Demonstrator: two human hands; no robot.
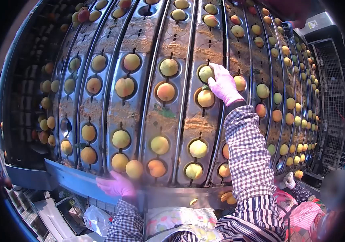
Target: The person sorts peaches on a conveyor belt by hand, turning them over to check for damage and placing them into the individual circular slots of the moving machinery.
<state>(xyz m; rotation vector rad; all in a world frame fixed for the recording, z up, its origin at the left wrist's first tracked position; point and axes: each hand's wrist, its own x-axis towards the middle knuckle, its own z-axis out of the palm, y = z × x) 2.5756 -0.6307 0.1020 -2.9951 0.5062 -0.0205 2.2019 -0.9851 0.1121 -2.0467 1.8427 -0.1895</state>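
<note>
My right hand (223,85), in a pink glove, reaches over the metal conveyor with its thumb and fingers around the edge of a greenish-yellow peach (206,74) in a cup. Just below that one, another peach (205,98) sits in its own cup. At the near edge of the conveyor my left hand (118,186), also pink-gloved and slightly blurred, has its fingers spread and holds nothing. Closest to it is a yellow-orange peach (134,169), which lies off-centre beside a peach (119,162) seated in a cup.
Long metal slats (175,121) carry rows of cupped peaches, with brownish pulp smears and a green leaf (164,111). A metal ledge (172,197) borders the near side. Another person's gloved hand (289,180) is at the right. A plastic bag (97,220) hangs at lower left.
</note>
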